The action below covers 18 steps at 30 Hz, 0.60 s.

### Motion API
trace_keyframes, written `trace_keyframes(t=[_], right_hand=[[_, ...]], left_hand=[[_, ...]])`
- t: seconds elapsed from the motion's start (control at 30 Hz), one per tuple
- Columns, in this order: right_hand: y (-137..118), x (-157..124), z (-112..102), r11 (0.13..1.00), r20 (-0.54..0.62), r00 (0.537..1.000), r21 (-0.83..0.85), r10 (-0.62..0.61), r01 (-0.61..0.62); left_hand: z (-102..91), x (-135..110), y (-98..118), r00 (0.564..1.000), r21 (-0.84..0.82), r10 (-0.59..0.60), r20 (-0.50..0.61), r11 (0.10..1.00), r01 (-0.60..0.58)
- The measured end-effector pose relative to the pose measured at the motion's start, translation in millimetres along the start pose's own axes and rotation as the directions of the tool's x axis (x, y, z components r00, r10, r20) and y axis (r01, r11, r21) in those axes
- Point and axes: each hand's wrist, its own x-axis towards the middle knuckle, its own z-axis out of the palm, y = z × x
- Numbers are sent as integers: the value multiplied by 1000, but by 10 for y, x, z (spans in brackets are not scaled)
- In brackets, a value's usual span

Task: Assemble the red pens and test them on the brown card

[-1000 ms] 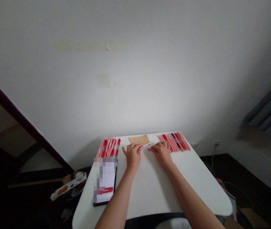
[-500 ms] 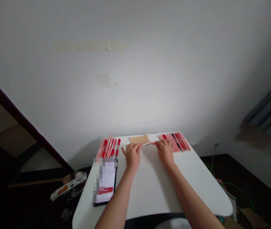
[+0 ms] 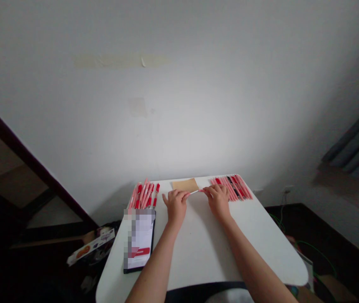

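Observation:
Above the middle of the white table, a thin pen spans the space between my two hands. Its middle shows white, with pink by the fingers at each end. My left hand pinches the left end, while my right hand is closed on the right end; my fingers hide much of both ends. Just behind the pen lies a piece of tan paper. Several pink and red pens are piled at the left. A neat row of pink, red and black pens lies beyond my right hand.
A tablet or large phone with a lit, partly blurred screen lies left of my left forearm. The wall rises behind the table. On the floor are boxes and clutter at left and a green cable at right.
The white part between my hands shows shorter and lies flatter, its right end now meeting the pink part in my right hand. Both hands have shifted slightly and keep their grip.

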Motion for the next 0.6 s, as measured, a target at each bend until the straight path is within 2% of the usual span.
trace_keyframes(t=[0.6], right_hand=[[-114,-11,-58,995,50,993,5,-103,103]], left_hand=[[-7,-13,17,998,-16,42,36,999,-41]])
